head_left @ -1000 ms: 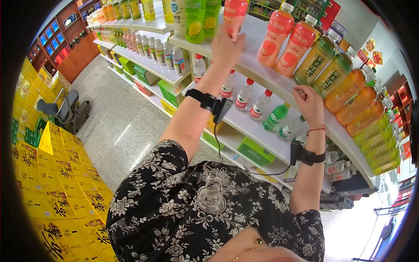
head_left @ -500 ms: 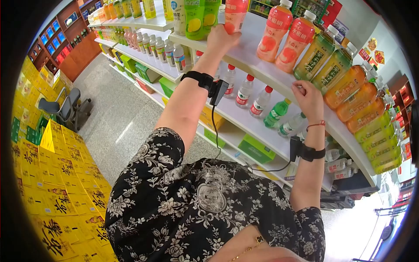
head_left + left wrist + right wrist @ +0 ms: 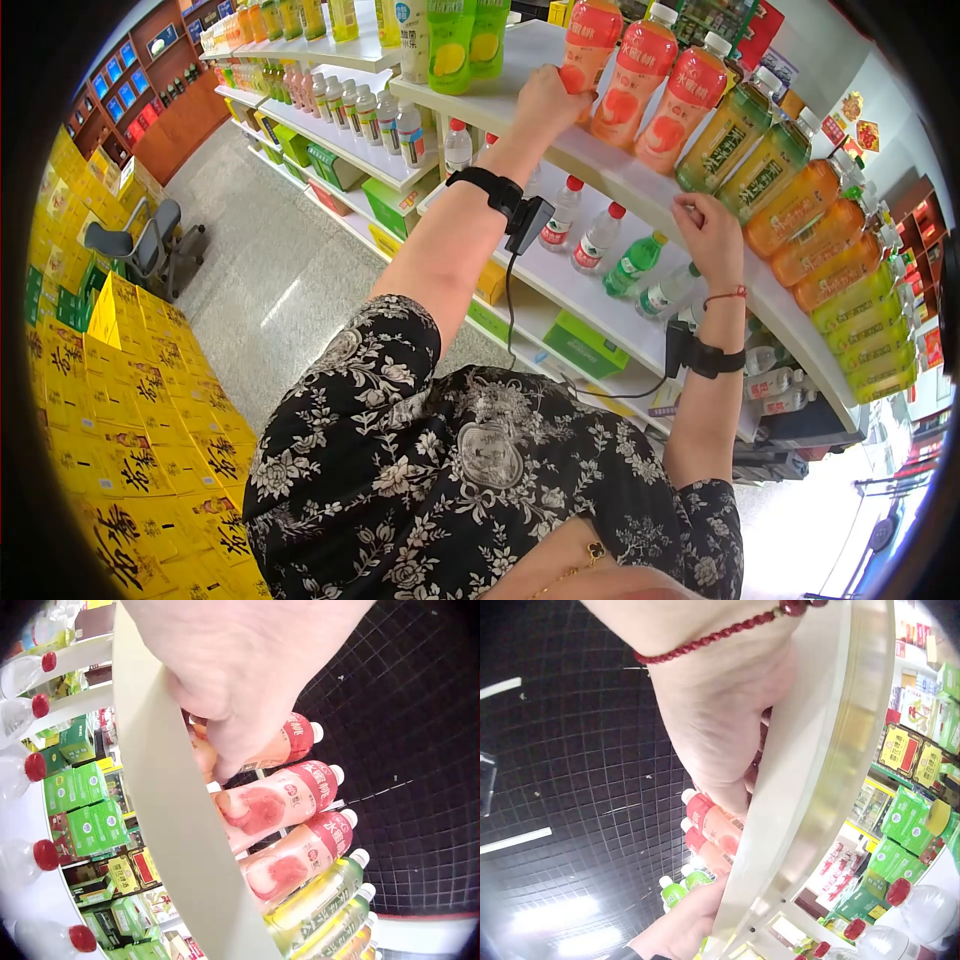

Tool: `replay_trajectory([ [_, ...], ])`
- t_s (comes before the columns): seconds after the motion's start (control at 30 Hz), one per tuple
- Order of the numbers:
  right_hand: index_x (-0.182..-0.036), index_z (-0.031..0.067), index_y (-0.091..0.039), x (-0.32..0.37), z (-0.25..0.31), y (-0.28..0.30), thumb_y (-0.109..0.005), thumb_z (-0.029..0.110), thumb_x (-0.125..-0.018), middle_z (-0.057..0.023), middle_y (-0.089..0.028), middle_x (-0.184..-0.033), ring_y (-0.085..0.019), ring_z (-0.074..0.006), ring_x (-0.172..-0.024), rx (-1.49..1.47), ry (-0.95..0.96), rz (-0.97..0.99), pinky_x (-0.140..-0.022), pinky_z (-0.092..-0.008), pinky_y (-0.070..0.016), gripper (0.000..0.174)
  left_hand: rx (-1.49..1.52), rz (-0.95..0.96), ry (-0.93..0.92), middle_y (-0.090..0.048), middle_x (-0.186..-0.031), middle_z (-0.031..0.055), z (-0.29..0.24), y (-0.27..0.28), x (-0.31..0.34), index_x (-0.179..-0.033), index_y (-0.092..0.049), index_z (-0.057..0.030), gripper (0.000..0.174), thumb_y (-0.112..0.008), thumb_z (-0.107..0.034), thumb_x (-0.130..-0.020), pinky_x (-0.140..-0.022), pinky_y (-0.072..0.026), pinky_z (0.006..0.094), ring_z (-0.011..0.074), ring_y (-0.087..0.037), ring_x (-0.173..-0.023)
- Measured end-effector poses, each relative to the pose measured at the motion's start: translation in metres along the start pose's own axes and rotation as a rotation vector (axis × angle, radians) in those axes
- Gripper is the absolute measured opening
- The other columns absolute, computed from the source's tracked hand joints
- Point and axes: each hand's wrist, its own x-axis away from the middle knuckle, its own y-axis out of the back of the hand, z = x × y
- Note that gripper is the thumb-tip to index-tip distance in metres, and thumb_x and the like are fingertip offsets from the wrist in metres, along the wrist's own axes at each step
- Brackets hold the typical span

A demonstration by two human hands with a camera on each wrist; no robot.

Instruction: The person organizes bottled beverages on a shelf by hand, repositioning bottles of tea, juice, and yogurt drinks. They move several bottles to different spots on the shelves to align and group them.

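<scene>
The left hand (image 3: 552, 103) grips the lower part of a pink peach drink bottle (image 3: 594, 36), which stands upright on the top shelf (image 3: 520, 50) beside two matching bottles (image 3: 638, 78). In the left wrist view the left hand (image 3: 232, 682) covers the base of that bottle (image 3: 279, 746). The right hand (image 3: 712, 238) rests at the shelf's front edge by the green-labelled bottles (image 3: 722, 140), fingers loosely bent and holding nothing. In the right wrist view the right hand (image 3: 712, 720) lies against the shelf edge, its fingertips partly hidden.
Orange drinks (image 3: 795, 210) and yellow-green drinks (image 3: 868, 335) line the shelf at right. Two green lemon bottles (image 3: 450, 50) stand at left. Red-capped water bottles (image 3: 597, 238) fill the shelf below. Yellow boxes (image 3: 150, 440) are stacked at far left, near an office chair (image 3: 148, 245).
The left hand has moved right along the shelf with the peach bottle, from beside the lemon bottles to beside the other peach bottles. The right hand has barely moved.
</scene>
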Motion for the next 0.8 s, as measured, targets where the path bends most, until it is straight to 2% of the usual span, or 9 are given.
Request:
replay_trajectory([
  [0.07, -0.093, 0.0063, -0.068, 0.0003, -0.0011, -0.0004, -0.069, 0.021, -0.082, -0.0058, -0.050, -0.066, -0.047, -0.0181, -0.057, -0.006, 0.005, -0.005, -0.054, -0.0323, -0.0396, 0.019, -0.021, -0.033, -0.018, -0.065, -0.105, 0.0236, 0.0040, -0.0033, -0.0007, -0.103, -0.060, 0.0064, 0.062, -0.077, -0.043, -0.070, -0.086, -0.0496, 0.0414, 0.0367, -0.063, -0.101],
  [0.17, -0.093, 0.0066, -0.068, -0.0008, 0.0000, -0.0013, -0.069, 0.021, -0.082, -0.0058, -0.050, -0.066, -0.046, -0.0178, -0.056, -0.003, -0.001, 0.009, -0.053, -0.0321, -0.0391, 0.019, 0.015, -0.002, -0.010, -0.059, -0.112, 0.0232, 0.0027, 0.0005, 0.0019, -0.107, -0.056, 0.0051, 0.060, -0.078, -0.039, -0.072, -0.090, -0.0479, 0.0416, 0.0375, -0.058, -0.106],
  [0.63, -0.093, 0.0051, -0.068, -0.0002, -0.0017, -0.0042, -0.070, 0.018, -0.081, -0.0041, -0.042, -0.062, -0.040, -0.0152, -0.054, -0.015, -0.033, -0.035, -0.051, -0.0305, -0.0359, 0.018, 0.091, 0.027, 0.004, -0.056, -0.113, 0.0276, -0.0021, 0.0017, 0.0049, -0.108, -0.050, 0.0068, 0.063, -0.080, -0.035, -0.071, -0.086, -0.0504, 0.0442, 0.0424, -0.059, -0.102],
  [0.73, -0.093, 0.0045, -0.068, -0.0008, -0.0028, -0.0044, -0.070, 0.017, -0.082, -0.0037, -0.042, -0.061, -0.040, -0.0144, -0.054, 0.005, -0.052, -0.032, -0.051, -0.0300, -0.0355, 0.017, 0.103, 0.003, 0.002, -0.063, -0.106, 0.0254, -0.0004, -0.0007, 0.0033, -0.102, -0.055, 0.0066, 0.060, -0.080, -0.037, -0.070, -0.084, -0.0502, 0.0428, 0.0397, -0.062, -0.098],
  [0.8, -0.093, 0.0043, -0.068, -0.0026, -0.0008, -0.0055, -0.070, 0.017, -0.082, -0.0036, -0.041, -0.061, -0.039, -0.0139, -0.054, 0.015, -0.053, -0.035, -0.051, -0.0297, -0.0353, 0.017, 0.121, 0.009, 0.009, -0.062, -0.106, 0.0254, -0.0001, 0.0011, 0.0026, -0.102, -0.055, 0.0064, 0.059, -0.080, -0.036, -0.070, -0.084, -0.0500, 0.0428, 0.0397, -0.062, -0.099],
])
